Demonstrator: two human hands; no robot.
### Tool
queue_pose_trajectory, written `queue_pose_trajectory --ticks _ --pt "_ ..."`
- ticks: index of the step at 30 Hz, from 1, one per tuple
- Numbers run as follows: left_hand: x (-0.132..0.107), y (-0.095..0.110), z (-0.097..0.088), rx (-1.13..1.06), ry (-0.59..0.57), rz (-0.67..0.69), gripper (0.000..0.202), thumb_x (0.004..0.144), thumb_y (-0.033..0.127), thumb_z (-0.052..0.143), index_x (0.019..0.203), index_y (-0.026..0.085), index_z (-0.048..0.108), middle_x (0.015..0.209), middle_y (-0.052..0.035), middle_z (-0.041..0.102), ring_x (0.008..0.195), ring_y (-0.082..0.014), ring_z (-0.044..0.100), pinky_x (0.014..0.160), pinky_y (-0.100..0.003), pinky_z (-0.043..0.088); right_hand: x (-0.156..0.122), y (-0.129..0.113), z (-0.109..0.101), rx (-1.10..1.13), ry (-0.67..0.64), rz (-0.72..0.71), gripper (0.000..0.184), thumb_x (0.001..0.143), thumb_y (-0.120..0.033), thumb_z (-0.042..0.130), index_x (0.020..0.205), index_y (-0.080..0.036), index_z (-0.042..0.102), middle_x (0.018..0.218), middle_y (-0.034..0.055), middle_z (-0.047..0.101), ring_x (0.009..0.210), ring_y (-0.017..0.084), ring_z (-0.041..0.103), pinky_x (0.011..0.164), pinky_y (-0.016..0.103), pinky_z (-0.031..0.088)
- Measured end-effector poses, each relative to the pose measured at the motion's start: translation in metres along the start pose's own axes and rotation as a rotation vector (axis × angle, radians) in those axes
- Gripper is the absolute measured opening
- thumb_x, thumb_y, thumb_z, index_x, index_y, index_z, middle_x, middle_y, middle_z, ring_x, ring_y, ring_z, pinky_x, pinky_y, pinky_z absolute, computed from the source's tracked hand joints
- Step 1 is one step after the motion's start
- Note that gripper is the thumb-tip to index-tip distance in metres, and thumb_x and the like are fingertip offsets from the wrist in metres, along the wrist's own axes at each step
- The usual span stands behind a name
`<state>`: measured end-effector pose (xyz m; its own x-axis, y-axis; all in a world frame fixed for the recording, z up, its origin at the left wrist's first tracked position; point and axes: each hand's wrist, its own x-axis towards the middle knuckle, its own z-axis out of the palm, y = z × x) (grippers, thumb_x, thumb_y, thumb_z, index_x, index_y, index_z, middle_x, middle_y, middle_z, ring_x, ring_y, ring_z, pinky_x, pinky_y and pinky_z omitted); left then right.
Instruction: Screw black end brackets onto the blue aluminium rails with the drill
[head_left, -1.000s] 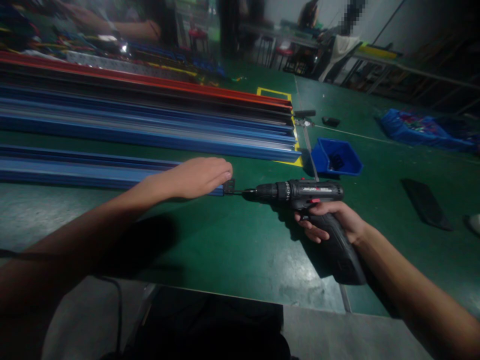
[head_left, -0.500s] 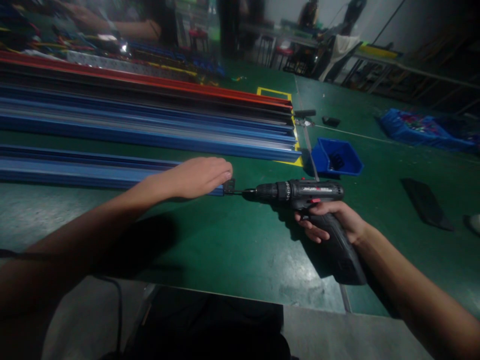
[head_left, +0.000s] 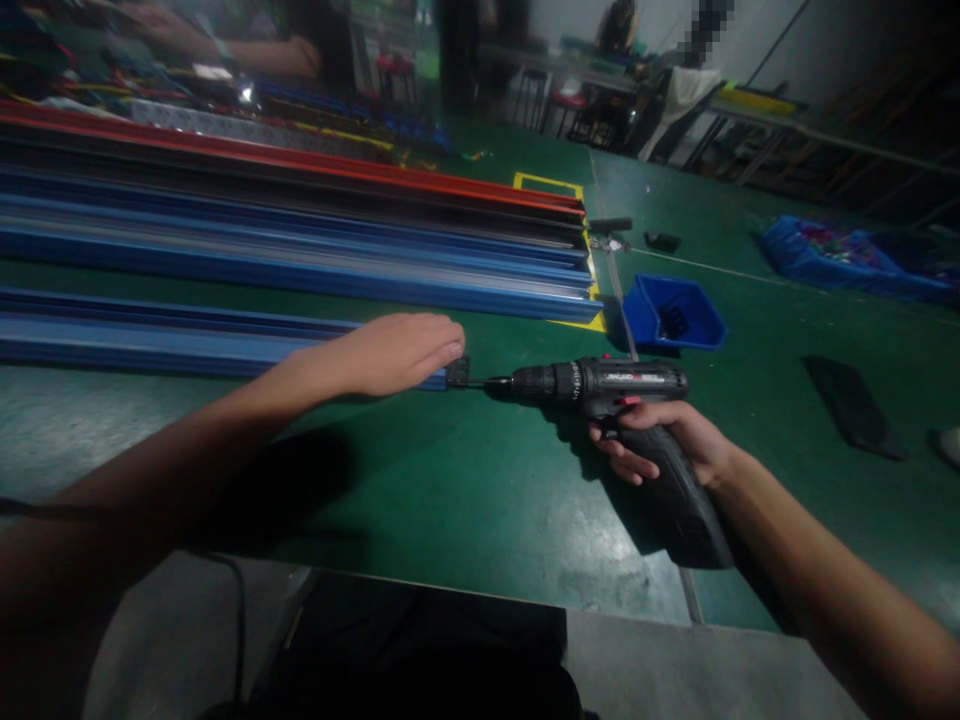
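Observation:
My left hand is closed over the right end of a long blue metal profile that lies on the green table. At that end sits a small black end piece, beside my fingertips. In my right hand is a black cordless drill, held by its grip with a finger at the trigger. The drill lies level and points left. Its thin bit reaches the black end piece; the exact contact point is too small to make out.
Several blue, black and red profiles lie side by side behind. A blue bin with dark parts stands right of them. Farther right are a flat black object and blue trays. Another person's arm shows at the back left.

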<state>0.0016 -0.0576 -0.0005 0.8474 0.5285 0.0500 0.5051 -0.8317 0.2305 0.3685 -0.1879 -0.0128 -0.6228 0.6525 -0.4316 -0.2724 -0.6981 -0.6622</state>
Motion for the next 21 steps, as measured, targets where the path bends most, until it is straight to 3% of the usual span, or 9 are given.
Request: queue_pose_trajectory --ticks 21 --pt "-0.0005 0.0012 -0.0018 0.006 -0.010 -0.017 0.049 0.108 0.044 0.024 0.108 0.017 0.065 0.104 -0.0090 0.067 0.094 -0.0224 0.061 0.091 -0.036 0.047 -0.0003 -0.0015 0.0029 0.007 0.006 0.000 0.027 0.089 -0.021 0.062 0.105 -0.001 0.071 0.079 0.0080 0.070 0.048 0.010 0.062 0.059 0.026 0.060"
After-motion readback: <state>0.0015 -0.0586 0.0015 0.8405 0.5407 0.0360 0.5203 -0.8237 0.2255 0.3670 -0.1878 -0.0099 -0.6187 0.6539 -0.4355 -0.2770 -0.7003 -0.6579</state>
